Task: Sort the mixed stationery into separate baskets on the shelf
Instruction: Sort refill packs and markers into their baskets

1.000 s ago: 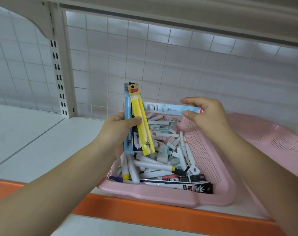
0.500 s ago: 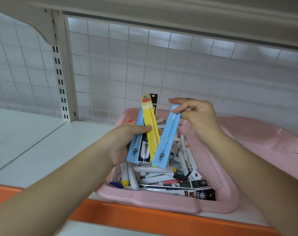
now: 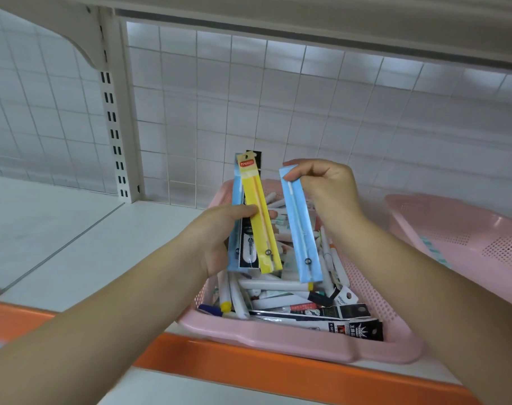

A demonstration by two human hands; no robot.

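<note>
A pink basket (image 3: 278, 342) full of mixed pens, markers and packets sits on the shelf in front of me. Above it my left hand (image 3: 216, 232) grips a small stack of upright pen packets: a yellow packet (image 3: 260, 217) in front, a blue one and a black one behind it. My right hand (image 3: 325, 185) pinches the top of a single blue pen packet (image 3: 300, 229), which hangs almost upright just right of the stack, with a narrow gap between them.
A second pink basket (image 3: 465, 232) stands to the right and holds little that I can see. The white shelf board (image 3: 59, 229) stretches left. A wire grid backs the shelf, an orange edge strip (image 3: 249, 372) runs along the front, and another shelf hangs overhead.
My right hand turned the blue packet from lying flat across the basket to upright and brought it beside the stack in my left hand. The view shifted slightly.
</note>
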